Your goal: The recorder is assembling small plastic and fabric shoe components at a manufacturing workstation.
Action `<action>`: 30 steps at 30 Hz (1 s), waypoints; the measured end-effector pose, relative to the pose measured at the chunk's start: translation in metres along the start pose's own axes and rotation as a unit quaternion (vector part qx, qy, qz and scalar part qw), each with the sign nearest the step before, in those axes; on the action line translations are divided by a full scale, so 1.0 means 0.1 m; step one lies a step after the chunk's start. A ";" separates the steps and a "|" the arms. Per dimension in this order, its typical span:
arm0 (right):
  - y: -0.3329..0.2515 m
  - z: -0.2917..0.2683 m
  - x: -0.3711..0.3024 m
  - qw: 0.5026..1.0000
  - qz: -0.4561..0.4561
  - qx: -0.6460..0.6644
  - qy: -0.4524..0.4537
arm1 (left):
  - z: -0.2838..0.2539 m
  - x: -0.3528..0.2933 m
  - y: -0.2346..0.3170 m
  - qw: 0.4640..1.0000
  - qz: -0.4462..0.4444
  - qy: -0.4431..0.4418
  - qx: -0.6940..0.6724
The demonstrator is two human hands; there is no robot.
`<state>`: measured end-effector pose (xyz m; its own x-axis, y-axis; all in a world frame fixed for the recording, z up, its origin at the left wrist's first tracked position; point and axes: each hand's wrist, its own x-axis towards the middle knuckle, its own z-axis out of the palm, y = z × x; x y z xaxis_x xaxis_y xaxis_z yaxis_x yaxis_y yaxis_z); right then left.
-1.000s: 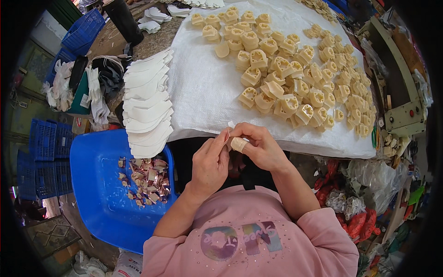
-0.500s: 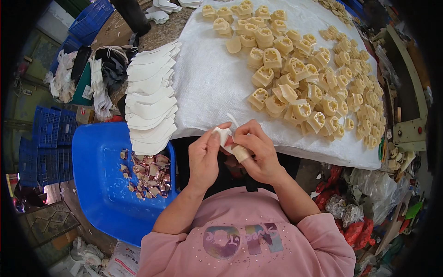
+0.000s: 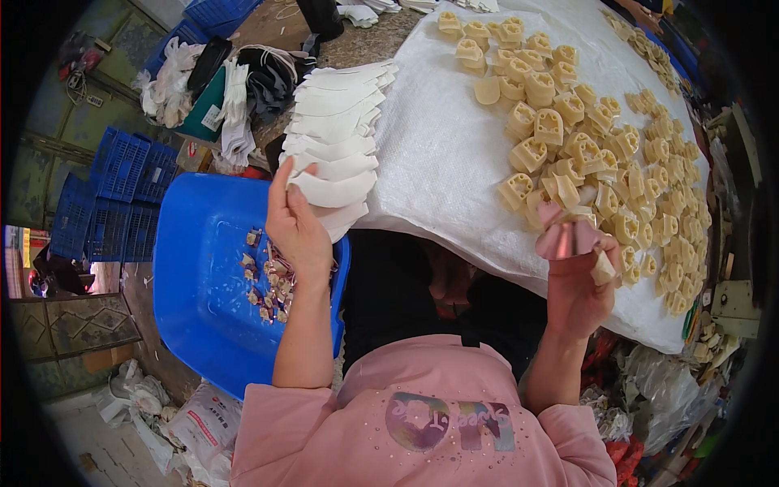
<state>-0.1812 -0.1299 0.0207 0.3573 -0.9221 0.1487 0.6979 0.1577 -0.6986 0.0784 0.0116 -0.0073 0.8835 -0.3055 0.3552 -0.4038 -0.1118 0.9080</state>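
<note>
Under fingertips of the left hand (image 3: pixel 300 231): fanned white pieces (image 3: pixel 334 148) are lying; whether fingers are pinching one, I cannot tell.
Within the right hand (image 3: pixel 578 288): fingers are pinching a shiny pink piece (image 3: pixel 566 241), cream parts (image 3: pixel 548 127) lying just beyond.
White pieces: lifting singly should be keeping them neat.

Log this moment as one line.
left hand: touching fanned white sheets; right hand: holding shiny pink piece; blue tub: shiny pieces inside

Brown worktop (image 3: pixel 371 47) under a white woven sheet (image 3: pixel 438 154) — cream moulded pieces (image 3: pixel 622 142) heaped on the sheet, overlapped white cutouts (image 3: pixel 333 140) along the sheet's left edge
</note>
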 end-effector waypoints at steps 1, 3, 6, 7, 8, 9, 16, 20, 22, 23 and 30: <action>0.04 -0.04 0.01 0.999 0.018 0.001 -0.043 | -0.03 0.02 0.00 0.999 0.012 0.020 0.047; 0.03 0.06 -0.01 0.994 0.063 -0.015 -0.087 | -0.08 0.07 -0.17 0.978 0.107 0.025 0.179; 0.12 0.05 -0.03 0.998 0.049 -0.028 -0.035 | -0.16 0.08 -0.33 0.916 0.216 0.006 0.338; 0.13 0.04 -0.02 0.998 0.045 -0.030 -0.038 | -0.18 0.07 -0.33 0.900 0.232 -0.018 0.369; 0.14 0.04 -0.01 0.998 0.045 -0.031 -0.038 | -0.19 0.05 -0.31 0.900 0.231 -0.018 0.369; 0.14 0.04 0.01 0.995 0.056 -0.018 -0.081 | -0.18 0.03 -0.23 0.890 0.240 0.004 0.387; 0.31 0.20 -0.08 0.984 0.079 -0.047 -0.155 | 0.10 -0.34 0.35 0.959 -0.026 -0.278 -0.042; 0.36 0.31 -0.18 0.971 0.102 -0.097 -0.193 | 0.28 -0.51 0.52 0.899 -0.090 -0.323 -0.282; 0.39 0.27 -0.21 0.956 0.108 -0.144 -0.231 | 0.36 -0.54 0.54 0.916 -0.071 -0.326 -0.224; 0.39 0.25 -0.23 0.952 0.118 -0.151 -0.238 | 0.38 -0.53 0.55 0.930 -0.051 -0.326 -0.162; 0.09 0.34 -0.07 0.995 0.049 0.062 -0.056 | 0.20 -0.10 0.36 0.987 -0.063 -0.149 0.008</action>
<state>-0.1561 -0.1096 0.0371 0.4888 -0.8564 0.1665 0.7252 0.2927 -0.6232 0.0505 -0.0083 0.0173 0.8182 -0.5532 0.1568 -0.3012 -0.1801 0.9364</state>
